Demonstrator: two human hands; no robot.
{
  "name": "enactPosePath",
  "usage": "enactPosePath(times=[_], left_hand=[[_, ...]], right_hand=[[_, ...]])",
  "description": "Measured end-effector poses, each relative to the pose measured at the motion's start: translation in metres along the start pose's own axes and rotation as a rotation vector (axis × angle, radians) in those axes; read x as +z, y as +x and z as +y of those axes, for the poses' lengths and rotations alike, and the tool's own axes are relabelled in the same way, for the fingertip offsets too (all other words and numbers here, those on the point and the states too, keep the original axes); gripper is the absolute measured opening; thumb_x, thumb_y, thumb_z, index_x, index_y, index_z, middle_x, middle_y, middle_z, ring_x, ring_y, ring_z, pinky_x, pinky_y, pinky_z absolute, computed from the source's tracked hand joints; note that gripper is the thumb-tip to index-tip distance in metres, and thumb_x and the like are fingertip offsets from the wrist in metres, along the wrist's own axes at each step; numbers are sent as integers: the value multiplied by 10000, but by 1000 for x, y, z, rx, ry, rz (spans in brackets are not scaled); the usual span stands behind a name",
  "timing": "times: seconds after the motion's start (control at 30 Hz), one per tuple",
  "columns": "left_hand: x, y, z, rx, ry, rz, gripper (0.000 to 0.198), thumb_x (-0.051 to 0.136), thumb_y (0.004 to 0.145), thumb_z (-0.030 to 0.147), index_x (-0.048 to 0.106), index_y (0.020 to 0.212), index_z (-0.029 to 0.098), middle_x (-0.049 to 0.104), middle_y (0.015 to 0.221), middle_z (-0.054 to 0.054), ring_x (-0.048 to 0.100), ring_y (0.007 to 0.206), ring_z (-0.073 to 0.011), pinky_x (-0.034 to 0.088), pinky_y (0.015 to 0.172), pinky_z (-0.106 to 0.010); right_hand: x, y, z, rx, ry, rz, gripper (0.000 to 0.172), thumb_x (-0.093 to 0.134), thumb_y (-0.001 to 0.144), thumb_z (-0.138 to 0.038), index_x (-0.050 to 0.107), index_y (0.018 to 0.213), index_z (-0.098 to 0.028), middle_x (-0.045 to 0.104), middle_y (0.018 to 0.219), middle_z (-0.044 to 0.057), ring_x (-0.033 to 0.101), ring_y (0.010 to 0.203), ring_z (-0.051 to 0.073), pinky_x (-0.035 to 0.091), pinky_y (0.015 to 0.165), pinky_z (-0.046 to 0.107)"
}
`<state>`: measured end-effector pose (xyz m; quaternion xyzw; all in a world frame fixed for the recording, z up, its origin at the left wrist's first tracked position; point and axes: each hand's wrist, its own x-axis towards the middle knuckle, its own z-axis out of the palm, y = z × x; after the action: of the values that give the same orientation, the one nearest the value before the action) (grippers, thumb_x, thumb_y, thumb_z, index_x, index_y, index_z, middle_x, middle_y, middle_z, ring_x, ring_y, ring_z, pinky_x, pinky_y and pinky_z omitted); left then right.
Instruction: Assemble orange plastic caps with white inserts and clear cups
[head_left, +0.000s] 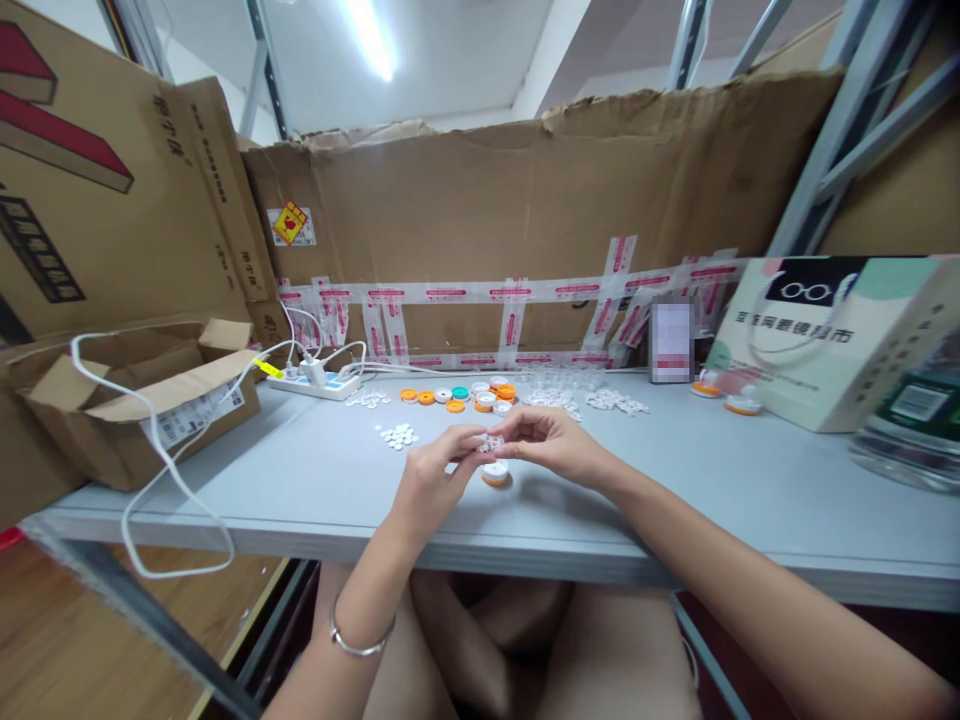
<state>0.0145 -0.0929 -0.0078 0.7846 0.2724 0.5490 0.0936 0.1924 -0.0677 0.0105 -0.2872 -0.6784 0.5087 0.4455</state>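
Observation:
Both hands meet above the middle of the table. My left hand [442,465] and my right hand [544,440] pinch a small whitish part [491,443] between their fingertips; its exact kind is too small to make out. Just below the fingers stands a round white and orange piece [495,474], resting on the tabletop. Behind the hands lies a row of round caps in orange, white and teal, among them a teal one [459,394]. To the left is a loose group of small white discs [398,436]. Clear small parts [615,401] are spread out on the right.
A white power strip [315,382] with cables sits at the back left, beside an opened cardboard box [172,400]. On the right are a phone [673,342], a paper bag [802,340] and a large clear bottle [911,420]. Taped cardboard [465,220] walls the back.

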Motion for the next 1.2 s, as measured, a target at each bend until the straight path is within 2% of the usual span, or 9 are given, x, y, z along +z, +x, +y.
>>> enactPosePath(times=[0.2, 0.4, 0.6, 0.83, 1.0, 1.2], left_hand=[[3, -2, -5, 39, 64, -32, 90, 584, 805, 150, 566, 889, 177, 695, 806, -21, 689, 720, -136, 561, 677, -210], [2, -2, -5, 35, 65, -97, 129, 568, 804, 122, 558, 922, 175, 684, 813, -18, 673, 729, -125, 555, 685, -215], [2, -1, -3, 71, 163, -127, 113, 544, 807, 93, 571, 889, 167, 684, 786, -20, 652, 678, -116, 524, 622, -198], [3, -2, -4, 46, 110, -145, 119, 541, 813, 102, 560, 908, 171, 680, 794, -14, 653, 688, -109, 527, 626, -188], [3, -1, -4, -2, 79, -109, 101, 532, 815, 109, 568, 888, 169, 676, 808, -18, 661, 724, -119, 539, 665, -203], [2, -1, -4, 105, 188, -52, 94, 567, 802, 112, 588, 878, 164, 686, 782, -17, 655, 678, -115, 528, 653, -202]], right_hand=[[-4, 1, 1, 114, 109, -87, 259, 797, 559, -221, 585, 695, -161, 630, 628, -45, 607, 610, 86, 458, 600, 219], [-8, 1, 3, 183, 151, -122, 293, 805, 541, -193, 540, 662, -160, 668, 676, -29, 632, 665, 101, 469, 657, 247], [-7, 0, 2, 220, 163, -135, 296, 799, 540, -178, 529, 659, -157, 677, 653, -24, 629, 640, 103, 464, 650, 258], [-6, -1, -1, 235, 180, -112, 302, 804, 526, -181, 526, 642, -161, 643, 615, -40, 598, 621, 94, 433, 632, 248], [-5, -1, -6, 244, 179, -92, 272, 794, 563, -269, 583, 693, -159, 610, 621, -51, 537, 588, 63, 396, 598, 220], [-7, 2, -6, 263, 99, -71, 348, 779, 543, -435, 624, 659, -145, 589, 592, -32, 503, 550, 61, 393, 586, 228]])
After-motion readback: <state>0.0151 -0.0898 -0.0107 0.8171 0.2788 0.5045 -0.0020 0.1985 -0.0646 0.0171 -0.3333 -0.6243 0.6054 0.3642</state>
